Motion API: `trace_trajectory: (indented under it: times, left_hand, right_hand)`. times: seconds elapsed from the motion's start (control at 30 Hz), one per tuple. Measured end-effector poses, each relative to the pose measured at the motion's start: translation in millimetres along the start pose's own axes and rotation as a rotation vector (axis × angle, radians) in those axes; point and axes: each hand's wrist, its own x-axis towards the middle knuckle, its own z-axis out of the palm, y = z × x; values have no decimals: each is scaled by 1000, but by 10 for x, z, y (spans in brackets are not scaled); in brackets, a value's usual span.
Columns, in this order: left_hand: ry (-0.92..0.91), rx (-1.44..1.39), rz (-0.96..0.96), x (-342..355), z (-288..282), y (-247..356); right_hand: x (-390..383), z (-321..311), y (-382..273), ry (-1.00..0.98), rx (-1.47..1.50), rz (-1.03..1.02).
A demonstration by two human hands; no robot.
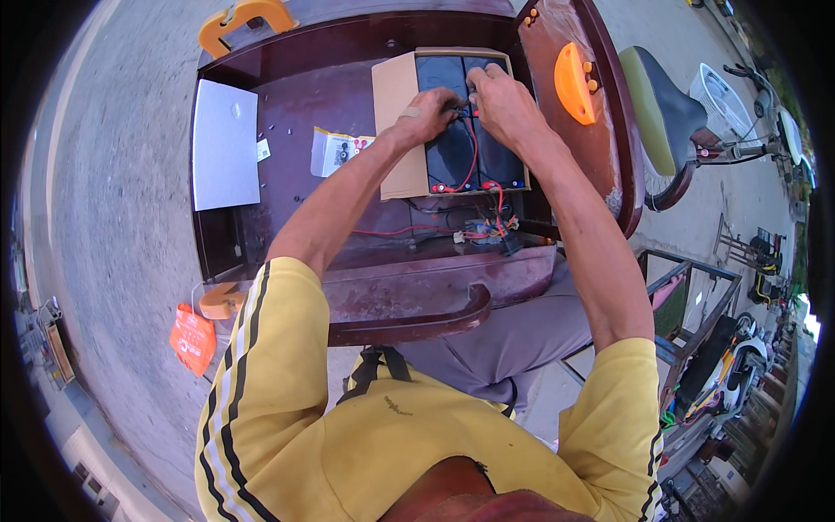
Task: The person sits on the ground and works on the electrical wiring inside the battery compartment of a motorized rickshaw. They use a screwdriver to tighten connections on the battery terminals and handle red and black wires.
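Observation:
My left hand (430, 115) and right hand (497, 104) meet over black batteries (450, 157) in an open cardboard box (396, 83), near the terminals at the upper middle of the pack. Both have curled fingers; what they pinch is too small to make out. A red wire (472, 157) runs down from there to a lower terminal. Below the box lie tangled wires and connectors (487, 233) on the floor of a maroon compartment (296, 96). A small printed packet (335, 152) with little parts lies left of the box.
A silver flat panel (224, 146) sits at the compartment's left, beside scattered small pieces. An orange handle (574, 83) is on the right-hand panel. A bicycle seat (651, 109), metal frame (687, 265) and scooters (722, 365) stand rightward; an orange bag (195, 337) hangs lower left.

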Motion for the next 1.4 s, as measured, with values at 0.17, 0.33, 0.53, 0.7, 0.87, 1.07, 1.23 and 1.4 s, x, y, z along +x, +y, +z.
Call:
trace_trajectory:
  times: [0.17,0.33,0.53,0.7,0.87,1.07,1.23,1.4]
  left_hand:
    - [-57,94,84,82,-66,-54]
    - [-110,129,102,167,-79,-36]
    - [-9,196,287,168,57,-205]
    - [-7,213,281,186,104,-224]
    - [-74,225,208,181,39,-131]
    - [-117,218,107,263,-46,-123]
    - [-152,140,90,258,-74,-98]
    - [-161,202,14,197,-133,127]
  right_hand:
    - [24,26,60,32,36,-46]
    - [6,84,112,27,6,-49]
    - [2,86,76,-39,-20,-31]
    - [51,107,82,-68,-47,-29]
    - [44,45,115,-80,45,-38]
    - [194,-179,-90,-343,-188,86]
    - [170,-24,28,-197,-92,-38]
    - [175,0,26,-238,-172,-17]
